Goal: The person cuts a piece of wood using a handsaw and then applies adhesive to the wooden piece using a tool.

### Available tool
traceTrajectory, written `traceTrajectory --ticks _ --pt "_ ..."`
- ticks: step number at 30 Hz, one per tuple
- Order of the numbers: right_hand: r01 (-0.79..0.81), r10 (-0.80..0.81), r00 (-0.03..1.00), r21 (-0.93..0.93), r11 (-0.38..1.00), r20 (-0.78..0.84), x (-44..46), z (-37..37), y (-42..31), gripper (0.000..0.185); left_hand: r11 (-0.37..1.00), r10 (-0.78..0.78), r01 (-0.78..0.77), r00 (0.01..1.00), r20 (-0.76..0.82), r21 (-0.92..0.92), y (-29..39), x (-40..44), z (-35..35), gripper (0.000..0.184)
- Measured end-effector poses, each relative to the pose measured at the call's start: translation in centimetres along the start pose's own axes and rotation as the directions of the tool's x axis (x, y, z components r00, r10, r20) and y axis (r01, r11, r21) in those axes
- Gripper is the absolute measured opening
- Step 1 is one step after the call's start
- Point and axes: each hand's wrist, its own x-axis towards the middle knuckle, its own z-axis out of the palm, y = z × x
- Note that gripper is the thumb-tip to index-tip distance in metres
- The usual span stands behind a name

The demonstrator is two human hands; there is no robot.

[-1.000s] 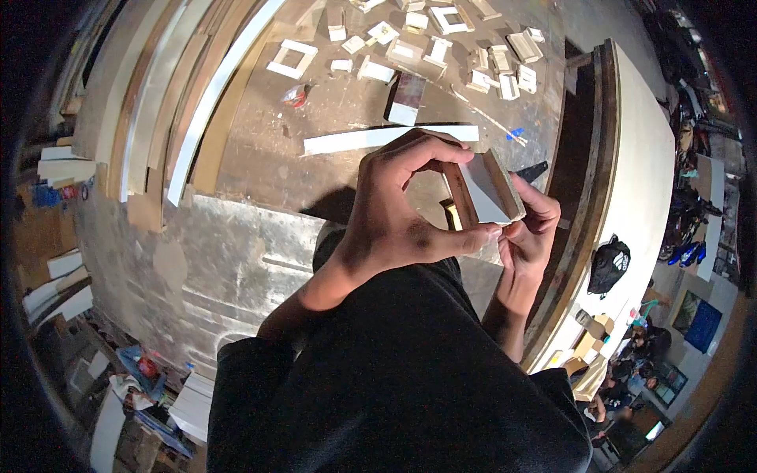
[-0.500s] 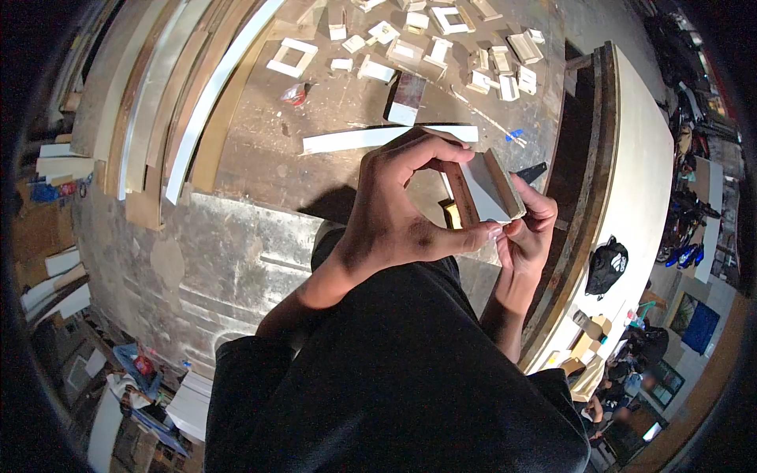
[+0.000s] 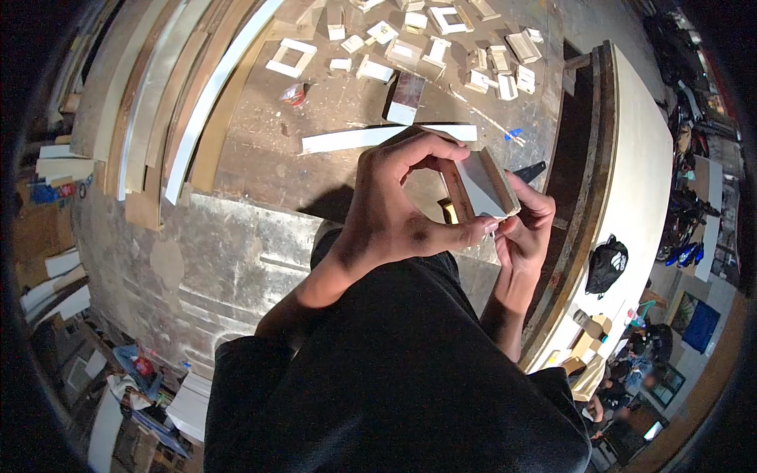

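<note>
Between my two hands is a small wooden channel-shaped piece (image 3: 482, 185), with a white inner face and raised wooden sides. My left hand (image 3: 394, 201) curves around its left side, with the thumb at the lower end and fingertips at the upper end. On the right side, my right hand (image 3: 527, 225) grips its edge and lower corner. Behind the hands lie a white strip (image 3: 339, 140) and a dark-topped block (image 3: 406, 98). A dark pointed tool part (image 3: 532, 171) shows just past my right fingers; the rest of it is hidden.
Several small wooden assemblies (image 3: 418, 55) lie across the far board. Long wooden strips (image 3: 189, 87) are stacked at the left. A pale-topped bench (image 3: 639, 158) runs along the right, with a black bag (image 3: 608, 266) on it. People (image 3: 631, 378) are at the lower right.
Both hands and the wooden piece have shifted very slightly left. The grip looks the same, and the things on the board have stayed put.
</note>
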Motion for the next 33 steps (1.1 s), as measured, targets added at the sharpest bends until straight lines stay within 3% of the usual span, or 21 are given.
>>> traceTrajectory --ticks 6,8,12,15,17,18,20,22,24,26,28,30,31,32,33 --pt "-0.011 0.011 1.000 0.000 1.000 -0.007 0.4 1.1 0.2 0.071 1.000 -0.018 0.018 1.000 -0.006 -0.005 -0.2 0.0 -0.5 0.067" --pt "-0.024 0.024 1.000 -0.002 1.000 -0.009 0.5 1.3 0.4 0.069 0.998 0.064 -0.063 0.993 -0.104 0.014 -0.8 0.0 -0.6 0.060" --pt "-0.047 0.047 0.999 -0.015 0.999 0.027 1.3 2.1 1.8 0.063 0.998 0.039 -0.044 0.993 -0.109 -0.039 -2.1 -0.3 -2.0 0.059" --pt "-0.068 0.068 0.997 -0.006 0.998 0.025 2.1 4.2 3.3 0.060 0.995 -0.004 -0.007 0.993 -0.114 -0.096 -2.8 -1.1 -4.1 0.058" --pt "-0.051 0.051 0.997 -0.001 0.999 0.061 2.9 5.5 4.5 0.056 0.962 -0.198 0.191 0.980 -0.016 -0.193 -2.9 -1.6 -6.1 0.062" --pt "-0.046 0.046 0.997 -0.002 0.999 0.058 3.2 5.7 5.2 0.056 0.963 -0.194 0.189 0.981 -0.011 -0.194 -3.5 -1.9 -7.1 0.062" --pt "-0.187 0.182 0.981 0.095 0.978 0.059 3.7 6.2 6.9 0.055 0.961 -0.188 0.173 0.981 -0.053 -0.215 -5.9 -3.2 -8.8 0.062" --pt "-0.182 0.175 0.982 0.122 0.976 0.067 4.3 7.1 8.5 0.055 0.967 -0.231 0.213 0.965 -0.121 -0.141 -8.5 -4.9 -11.0 0.064" --pt "-0.292 0.264 0.954 0.253 0.922 0.141 4.7 6.3 10.5 0.066 0.922 -0.310 0.262 0.941 -0.136 -0.284 -12.9 -7.8 -13.0 0.064" --pt "-0.320 0.279 0.944 0.290 0.902 0.173 4.6 6.0 12.7 0.068 0.720 -0.555 0.460 0.831 -0.034 -0.520 -15.8 -9.6 -15.8 0.063" --pt "-0.405 0.321 0.914 0.606 0.685 0.247 4.4 6.6 14.2 0.056 0.740 -0.567 0.498 0.823 -0.022 -0.452 -19.0 -11.8 -18.4 0.069" --pt "-0.408 0.345 0.911 0.607 0.682 0.226 4.3 6.6 15.9 0.056 0.440 -0.533 0.507 0.812 0.239 -0.741 -20.3 -12.9 -20.6 0.080" --pt "-0.423 0.382 0.906 0.418 0.804 0.183 4.5 6.2 17.0 0.057 0.456 -0.489 0.478 0.839 0.237 -0.750 -21.2 -13.3 -20.9 0.092" --pt "-0.428 0.409 0.903 0.205 0.880 0.130 4.6 5.9 18.0 0.057 0.453 -0.487 0.482 0.838 0.245 -0.750 -22.2 -13.7 -21.3 0.092" --pt "-0.468 0.474 0.879 -0.098 0.878 0.048 5.1 5.9 18.9 0.054 0.391 -0.387 0.451 0.872 0.301 -0.802 -22.4 -13.6 -21.6 0.097"
